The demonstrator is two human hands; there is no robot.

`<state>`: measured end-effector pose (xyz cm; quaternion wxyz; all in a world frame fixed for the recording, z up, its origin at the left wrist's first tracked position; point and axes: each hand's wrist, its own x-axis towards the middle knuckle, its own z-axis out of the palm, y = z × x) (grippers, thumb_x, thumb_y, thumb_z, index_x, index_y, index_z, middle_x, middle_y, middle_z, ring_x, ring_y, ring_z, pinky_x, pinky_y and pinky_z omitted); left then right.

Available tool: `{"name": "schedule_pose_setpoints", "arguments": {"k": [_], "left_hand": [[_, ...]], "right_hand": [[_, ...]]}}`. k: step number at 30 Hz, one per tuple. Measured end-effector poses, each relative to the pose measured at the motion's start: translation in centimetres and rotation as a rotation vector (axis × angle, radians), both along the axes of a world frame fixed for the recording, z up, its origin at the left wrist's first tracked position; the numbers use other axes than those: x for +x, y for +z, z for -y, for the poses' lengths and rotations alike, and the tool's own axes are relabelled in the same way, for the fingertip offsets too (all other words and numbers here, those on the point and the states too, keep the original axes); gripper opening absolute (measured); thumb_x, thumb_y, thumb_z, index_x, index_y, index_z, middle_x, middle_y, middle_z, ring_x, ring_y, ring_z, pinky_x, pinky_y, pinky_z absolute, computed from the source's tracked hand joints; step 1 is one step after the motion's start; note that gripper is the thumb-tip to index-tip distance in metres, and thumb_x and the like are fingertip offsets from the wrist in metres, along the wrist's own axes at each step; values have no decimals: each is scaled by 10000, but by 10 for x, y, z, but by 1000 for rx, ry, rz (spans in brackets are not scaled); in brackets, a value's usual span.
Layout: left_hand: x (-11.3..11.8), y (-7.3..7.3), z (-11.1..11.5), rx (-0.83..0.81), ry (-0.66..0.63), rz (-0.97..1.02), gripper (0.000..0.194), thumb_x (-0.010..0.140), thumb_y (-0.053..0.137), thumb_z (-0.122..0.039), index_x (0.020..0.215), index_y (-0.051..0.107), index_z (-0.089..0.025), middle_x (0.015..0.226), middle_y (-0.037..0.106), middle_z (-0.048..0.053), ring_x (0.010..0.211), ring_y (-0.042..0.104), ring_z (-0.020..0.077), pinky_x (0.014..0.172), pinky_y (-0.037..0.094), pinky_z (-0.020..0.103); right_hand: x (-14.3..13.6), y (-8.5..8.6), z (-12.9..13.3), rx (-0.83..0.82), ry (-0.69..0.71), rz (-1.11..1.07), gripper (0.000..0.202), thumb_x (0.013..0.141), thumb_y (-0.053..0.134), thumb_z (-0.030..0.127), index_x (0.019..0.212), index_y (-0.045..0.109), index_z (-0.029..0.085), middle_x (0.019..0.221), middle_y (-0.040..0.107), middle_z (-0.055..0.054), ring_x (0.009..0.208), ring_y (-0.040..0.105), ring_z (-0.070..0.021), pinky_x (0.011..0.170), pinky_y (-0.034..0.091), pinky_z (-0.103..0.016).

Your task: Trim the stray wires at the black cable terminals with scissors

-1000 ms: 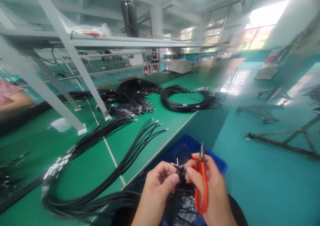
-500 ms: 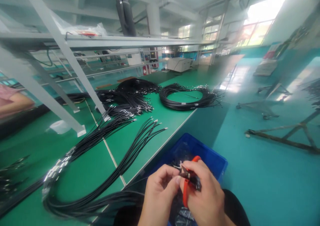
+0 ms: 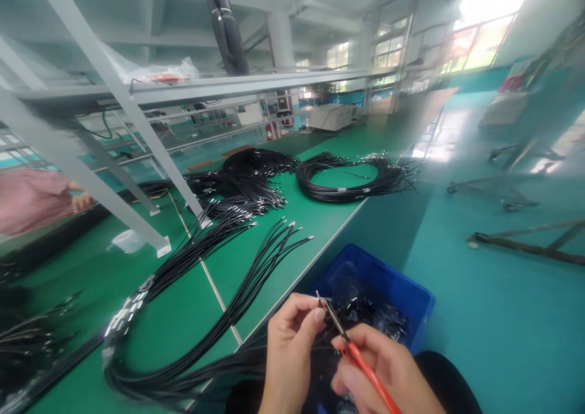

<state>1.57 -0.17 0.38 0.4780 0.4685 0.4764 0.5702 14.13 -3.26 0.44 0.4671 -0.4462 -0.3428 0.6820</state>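
My left hand [image 3: 290,341] pinches the end of a black cable between thumb and forefinger, and thin, pale wire ends [image 3: 319,296] stick out above the fingertips. Wrapped in my right hand [image 3: 395,368] is a pair of red-handled wire cutters [image 3: 369,370]. Their narrow metal jaws point up and left, right by the wire ends; whether they touch I cannot tell. Below both hands, a blue bin [image 3: 423,307] holds dark pieces and clear plastic. A bundle of black cables [image 3: 183,356] curves across the green table to the left of my hands.
The green table [image 3: 315,228] carries a coil of black cables [image 3: 338,191] and a heap of more cables [image 3: 249,164]. White shelf posts [image 3: 150,158] rise from it. Across the table at left is a person in a pink top [image 3: 34,197]. Wheeled stands [image 3: 525,243] are on the floor at right.
The cutters have turned from crosswise to a slant, seen edge-on, with my right hand lower and further right. My left hand keeps its pinch. The view has shifted slightly.
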Motion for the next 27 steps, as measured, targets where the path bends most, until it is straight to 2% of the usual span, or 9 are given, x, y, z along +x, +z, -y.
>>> {"name": "schedule_pose_setpoints", "arguments": {"k": [3, 5, 14, 18, 21, 25, 27], "left_hand": [[1, -3, 1, 41, -51, -74, 34, 769, 652, -193, 737, 661, -184, 707, 610, -16, 668, 551, 123, 636, 442, 198], [0, -5, 1, 63, -73, -122, 36, 777, 645, -195, 742, 656, -189, 711, 608, -18, 677, 555, 126, 637, 440, 198], [2, -8, -2, 51, -68, -228, 48, 786, 626, -208, 747, 642, -184, 709, 593, -13, 677, 557, 134, 626, 436, 208], [4, -8, -3, 53, -76, -227, 54, 781, 626, -215, 747, 648, -179, 708, 599, -7, 661, 559, 134, 618, 442, 211], [4, -8, -5, 18, -56, -206, 56, 766, 637, -221, 753, 659, -171, 716, 618, 4, 656, 564, 138, 608, 448, 212], [4, -8, -6, -43, -31, -158, 79, 752, 649, -239, 770, 656, -163, 725, 659, 16, 636, 571, 135, 592, 459, 210], [4, -8, -5, -48, -28, -154, 78, 746, 654, -236, 764, 656, -161, 727, 669, 19, 659, 583, 142, 608, 466, 211]], "right_hand": [[1, 4, -8, -54, 100, 12, 250, 641, 714, 285, 799, 584, 142, 573, 658, -40, 322, 387, -32, 341, 246, -155], [2, 2, -11, -70, 138, 45, 278, 651, 712, 297, 832, 573, 138, 597, 658, -36, 315, 400, -34, 327, 260, -154], [8, -4, -11, -53, 142, 152, 242, 708, 661, 255, 887, 559, 129, 615, 644, -10, 314, 414, -26, 316, 281, -149], [11, -5, -12, -80, 176, 94, 305, 705, 678, 350, 857, 518, 140, 517, 598, 23, 293, 368, -18, 307, 222, -142], [16, -6, -10, -51, 171, 30, 368, 699, 683, 419, 866, 500, 146, 525, 597, 21, 300, 349, -12, 325, 218, -145], [19, -5, -8, -5, 218, 53, 254, 680, 705, 278, 796, 520, 148, 533, 574, 37, 402, 453, -46, 415, 321, -160], [18, -5, -8, -28, 235, 117, 174, 674, 675, 184, 741, 518, 153, 501, 550, 53, 421, 468, -55, 429, 326, -162]]}}
